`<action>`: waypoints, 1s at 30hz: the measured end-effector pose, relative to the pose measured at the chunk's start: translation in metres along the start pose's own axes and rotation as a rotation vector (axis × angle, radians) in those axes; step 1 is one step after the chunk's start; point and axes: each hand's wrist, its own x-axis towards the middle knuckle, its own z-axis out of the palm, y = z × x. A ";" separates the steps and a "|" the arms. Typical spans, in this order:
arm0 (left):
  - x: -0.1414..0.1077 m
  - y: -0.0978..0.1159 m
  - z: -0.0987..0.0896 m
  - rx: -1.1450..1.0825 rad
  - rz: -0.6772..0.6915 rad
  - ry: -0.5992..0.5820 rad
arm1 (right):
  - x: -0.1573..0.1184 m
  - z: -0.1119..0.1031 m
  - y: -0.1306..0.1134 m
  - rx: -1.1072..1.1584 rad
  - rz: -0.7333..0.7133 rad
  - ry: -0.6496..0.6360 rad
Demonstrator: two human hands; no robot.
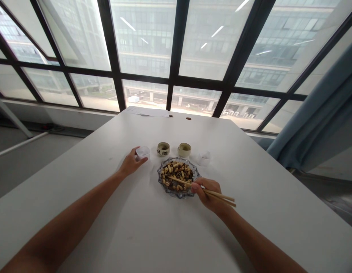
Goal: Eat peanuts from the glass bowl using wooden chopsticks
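Note:
My right hand (207,191) is closed around a pair of wooden chopsticks (221,196). Their tips reach in among the peanuts and dark seeds (178,172) heaped in a scalloped clear glass dish (180,195). To the left of the dish, my left hand (132,163) grips a small clear plastic cup (143,152) standing on the table, thumb on the near side and fingers behind. Just beyond the dish stand two small greenish ceramic cups, the left cup (163,152) with dark characters on it and the right cup (184,153) beside it.
A small whitish container (204,159) with something pale in it stands right of the cups. White papers (147,111) lie at the far edge of the white table (136,227), near two round dark holes. Windows rise behind, and a blue curtain (315,102) hangs at the right.

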 end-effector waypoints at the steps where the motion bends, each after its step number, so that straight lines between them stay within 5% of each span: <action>1: 0.000 0.000 0.000 0.000 0.000 0.002 | -0.001 0.000 0.001 -0.006 -0.004 0.010; 30: 0.000 0.002 0.000 -0.008 -0.004 -0.012 | 0.001 -0.003 -0.001 0.002 0.006 -0.067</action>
